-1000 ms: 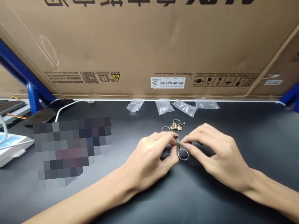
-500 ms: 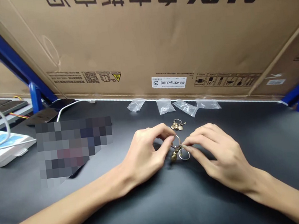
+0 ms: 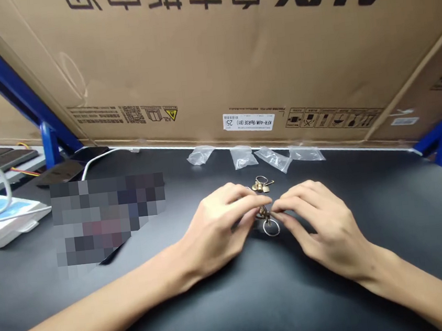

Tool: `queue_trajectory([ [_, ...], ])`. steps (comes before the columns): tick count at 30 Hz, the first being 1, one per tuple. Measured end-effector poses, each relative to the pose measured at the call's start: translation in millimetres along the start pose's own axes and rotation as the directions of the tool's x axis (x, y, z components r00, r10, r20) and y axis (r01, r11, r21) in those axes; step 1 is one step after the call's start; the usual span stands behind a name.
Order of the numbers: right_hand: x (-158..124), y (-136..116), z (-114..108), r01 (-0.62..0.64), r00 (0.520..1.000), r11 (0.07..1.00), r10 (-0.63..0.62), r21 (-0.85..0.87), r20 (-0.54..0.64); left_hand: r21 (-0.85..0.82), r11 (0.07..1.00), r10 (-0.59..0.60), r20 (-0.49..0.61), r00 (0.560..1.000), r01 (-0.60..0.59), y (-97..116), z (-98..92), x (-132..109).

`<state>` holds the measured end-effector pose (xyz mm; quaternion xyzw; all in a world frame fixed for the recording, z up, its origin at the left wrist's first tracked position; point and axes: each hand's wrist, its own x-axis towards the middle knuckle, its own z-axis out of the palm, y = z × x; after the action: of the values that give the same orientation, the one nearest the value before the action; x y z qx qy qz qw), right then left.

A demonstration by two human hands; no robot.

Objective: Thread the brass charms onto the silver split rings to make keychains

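My left hand (image 3: 230, 220) is closed, thumb and fingers around metal pieces of a keychain, whose split ring (image 3: 271, 227) hangs below the fingertips. Opposite it, my right hand (image 3: 322, 223) pinches the same keychain near its middle, thumb against forefinger. Small dark metal parts (image 3: 264, 212) show between the two hands; the fingers hide most of them. Just beyond the fingertips, a second keychain (image 3: 261, 184) with small brass-coloured charms lies on the black table (image 3: 254, 299).
Several clear plastic bags (image 3: 244, 157) lie along the table's back edge, before a large cardboard box (image 3: 179, 64). At the left are a white-and-blue case (image 3: 13, 221), a white cable (image 3: 103, 155) and a pixelated patch. Blue rack posts (image 3: 49, 144) stand at both sides.
My left fingers have moved right and down over the keychain, covering the upper ring and the brass charm that showed before. My right hand stays nearly in place, still pinching.
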<state>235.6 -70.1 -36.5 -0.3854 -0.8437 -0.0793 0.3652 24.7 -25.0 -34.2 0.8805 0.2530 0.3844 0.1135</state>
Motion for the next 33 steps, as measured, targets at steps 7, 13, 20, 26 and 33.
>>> queue_trajectory([
  [7, 1.3, 0.3, -0.2, 0.044, 0.999, 0.998, -0.044, -0.033, -0.009, 0.062, 0.996, -0.058, -0.082, 0.995, 0.063, 2.7, -5.0, 2.2],
  [13, -1.5, -1.2, 2.6, 0.066, 0.997, 0.998, -0.067, -0.017, -0.037, -0.052, 0.959, -0.283, -0.098, 0.954, 0.279, 10.6, -1.1, -0.1],
  [20, -1.1, -1.6, 1.9, -0.063, 0.995, 0.998, 0.064, 0.017, -0.082, -0.284, 0.883, -0.402, -0.048, 0.915, 0.373, 11.6, -4.1, 5.6],
  [26, -0.3, 1.5, 2.9, -0.14, 0.99, 0.989, 0.141, 0.039, -0.027, -0.523, 0.699, -0.527, 0.083, 0.846, 0.487, 5.9, -3.1, 8.9],
  [33, -3.5, 4.7, 4.9, -0.158, 0.987, 0.987, 0.158, 0.029, 0.021, -0.586, 0.573, -0.604, 0.17, 0.778, 0.573, 2.9, -2.2, 10.7],
])
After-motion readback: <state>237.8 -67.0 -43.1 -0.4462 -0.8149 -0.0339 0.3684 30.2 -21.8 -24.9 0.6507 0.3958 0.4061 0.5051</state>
